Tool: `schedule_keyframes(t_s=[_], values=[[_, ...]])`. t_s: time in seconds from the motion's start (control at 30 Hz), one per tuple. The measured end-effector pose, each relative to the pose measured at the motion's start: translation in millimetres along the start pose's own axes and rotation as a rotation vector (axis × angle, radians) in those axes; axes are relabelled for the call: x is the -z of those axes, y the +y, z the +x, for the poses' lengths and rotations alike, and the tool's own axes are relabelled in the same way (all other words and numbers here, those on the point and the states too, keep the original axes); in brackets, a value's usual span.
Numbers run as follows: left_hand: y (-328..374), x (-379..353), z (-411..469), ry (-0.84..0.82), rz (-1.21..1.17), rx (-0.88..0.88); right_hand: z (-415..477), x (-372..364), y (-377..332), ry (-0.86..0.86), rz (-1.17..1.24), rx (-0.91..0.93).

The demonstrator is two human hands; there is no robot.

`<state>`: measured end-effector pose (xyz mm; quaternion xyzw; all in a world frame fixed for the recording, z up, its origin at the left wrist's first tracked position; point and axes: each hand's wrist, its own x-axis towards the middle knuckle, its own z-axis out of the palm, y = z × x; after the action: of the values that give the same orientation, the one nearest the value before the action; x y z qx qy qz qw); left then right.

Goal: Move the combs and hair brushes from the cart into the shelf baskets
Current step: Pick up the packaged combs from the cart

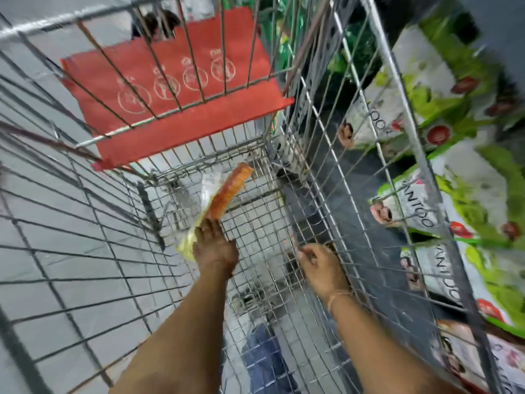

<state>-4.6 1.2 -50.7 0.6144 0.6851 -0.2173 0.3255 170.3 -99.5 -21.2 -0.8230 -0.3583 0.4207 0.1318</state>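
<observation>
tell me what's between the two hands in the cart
Head view: only bare wire cart floor lies between the left hand, holding the orange comb, and the right hand.

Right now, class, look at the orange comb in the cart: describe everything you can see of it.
The orange comb is long, flat and looks like plastic, with a row of fine teeth along one edge. It sits partly in a clear wrapper with a yellowish end. It is tilted, its far end pointing up toward the cart's red flap. The left hand has a grip on its near end, holding it inside the wire cart. Motion blur hides finer detail.
</observation>
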Motion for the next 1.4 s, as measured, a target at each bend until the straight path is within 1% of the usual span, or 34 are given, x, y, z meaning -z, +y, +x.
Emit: schedule_keyframes(t_s=[0.07, 0.17, 0.2, 0.27, 0.3, 0.33, 0.37, 0.4, 0.43, 0.47, 0.5, 0.53, 0.57, 0.63, 0.67, 0.7, 0.77, 0.83, 0.87, 0.93, 1.0, 1.03, 1.1, 1.17, 1.2, 1.27, 1.3, 1.33, 1.4], values=[[21.0, -20.7, -30.9, 0.029, -0.017, -0.041, -2.8, 0.4, 3.5, 0.012, -0.029, -0.051], [46.6, -45.5, -68.8, -0.064, 0.012, -0.178, -3.5, 1.8, 0.5, 0.045, -0.067, -0.065], [48.1, -49.9, -73.1, -0.073, 0.019, -0.212, -2.9, 2.7, -0.9, 0.044, -0.076, -0.067], [43.3, -44.5, -69.0, -0.001, -0.021, -0.273, 1.2, 3.2, -4.4, 0.04, -0.085, -0.084], [38.8, -40.8, -63.3, 0.082, -0.066, -0.286, 4.6, 2.9, -7.7, 0.049, -0.102, -0.091], [35.2, -35.1, -57.9, 0.189, -0.126, -0.256, 8.1, 2.6, -13.0, 0.057, -0.137, -0.095], [30.9, -30.2, -48.2, 0.289, -0.21, -0.166, 12.6, 0.9, -18.2, 0.061, -0.172, -0.1], [28.1, -22.2, -39.3, 0.336, -0.298, -0.033, 17.3, -2.0, -24.2, 0.055, -0.2, -0.098], [25.9, -16.4, -27.9, 0.329, -0.384, 0.084, 21.6, -6.2, -29.8, 0.033, -0.23, -0.087], [25.6, -11.9, -18.4, 0.274, -0.455, 0.141, 25.2, -11.3, -34.7, -0.005, -0.263, -0.075], [27.6, -8.7, -12.4, 0.19, -0.483, 0.139, 26.4, -16.6, -38.4, -0.059, -0.303, -0.066], [31.2, -6.9, -10.2, 0.111, -0.447, 0.095, 24.6, -22.0, -40.7, -0.118, -0.351, -0.06], [35.5, -6.0, -10.8, 0.063, -0.355, 0.036, 21.1, -27.2, -40.5, -0.163, -0.407, -0.049], [40.3, -9.7, -12.2, 0.006, -0.181, -0.046, 13.7, -34.5, -36.0, -0.173, -0.498, -0.017], [41.4, -12.9, -10.8, -0.006, -0.166, -0.053, 11.3, -35.1, -32.7, -0.151, -0.498, -0.007], [41.1, -15.9, -8.0, -0.026, -0.213, -0.037, 9.9, -34.4, -29.5, -0.131, -0.471, -0.001], [39.3, -16.2, -2.0, -0.041, -0.462, 0.035, 9.7, -31.4, -24.1, -0.131, -0.359, 0.001], [32.5, -13.9, 1.3, -0.025, -0.795, 0.148, 8.8, -29.0, -22.1, -0.125, -0.242, -0.01], [28.0, -13.9, 2.3, 0.019, -0.919, 0.206, 8.3, -29.5, -21.3, -0.108, -0.225, -0.01], [18.4, -10.3, 1.5, 0.151, -1.017, 0.31, 6.3, -31.7, -21.7, -0.093, -0.233, -0.021], [9.5, -6.1, -0.1, 0.252, -1.053, 0.401, 2.8, -34.3, -23.7, -0.084, -0.175, -0.041], [5.3, -4.4, -1.1, 0.276, -1.06, 0.424, 0.3, -34.7, -25.8, -0.067, -0.129, -0.053], [-0.8, -6.0, -0.2, 0.289, -1.054, 0.438, -5.4, -33.8, -27.6, 0.057, -0.073, -0.052], [-0.7, -9.1, -1.4, 0.267, -1.048, 0.436, -11.0, -31.8, -26.4, 0.173, -0.156, -0.003], [1.2, -11.6, -2.6, 0.246, -1.031, 0.428, -12.6, -31.9, -23.4, 0.164, -0.265, 0.042], [8.5, -13.6, -7.8, 0.215, -1.004, 0.398, -13.0, -31.7, -15.8, 0.013, -0.477, 0.108], [11.6, -14.0, -10.6, 0.203, -1.004, 0.391, -12.9, -31.0, -14.4, -0.063, -0.528, 0.103], [13.5, -14.4, -12.3, 0.201, -0.999, 0.389, -12.3, -29.9, -15.7, -0.085, -0.535, 0.087], [14.0, -18.8, -10.5, 0.189, -0.982, 0.378, -7.5, -30.5, -18.2, -0.026, -0.486, 0.055]])
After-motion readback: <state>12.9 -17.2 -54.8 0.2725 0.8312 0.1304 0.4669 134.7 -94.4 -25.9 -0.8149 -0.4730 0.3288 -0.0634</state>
